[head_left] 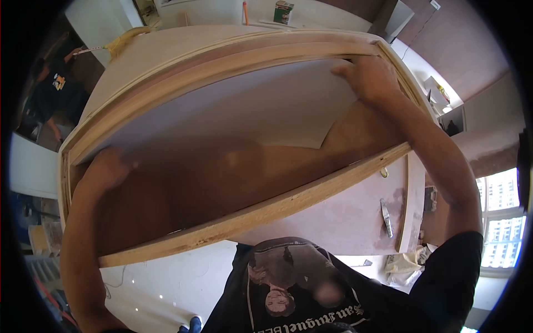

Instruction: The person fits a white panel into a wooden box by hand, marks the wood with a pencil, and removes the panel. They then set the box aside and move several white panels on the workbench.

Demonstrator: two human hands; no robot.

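A thin light grey sheet (233, 105) leans inside a long wooden box frame (250, 225), its lower right edge cut at an angle. My left hand (108, 169) is at the sheet's left end, fingers curled at its edge and partly in shadow. At the upper right corner, my right hand (375, 80) grips the sheet with the thumb stretched over its face; the other fingers are mostly hidden against the frame. Brown board lines the inside of the box below the sheet.
A knife-like hand tool (386, 218) lies on the pale panel (333, 222) at right. Another person (55, 83) stands at far left. A green box (283, 12) sits at the back. Crumpled plastic (405, 265) rests on the floor, and a window (502, 222) is at right.
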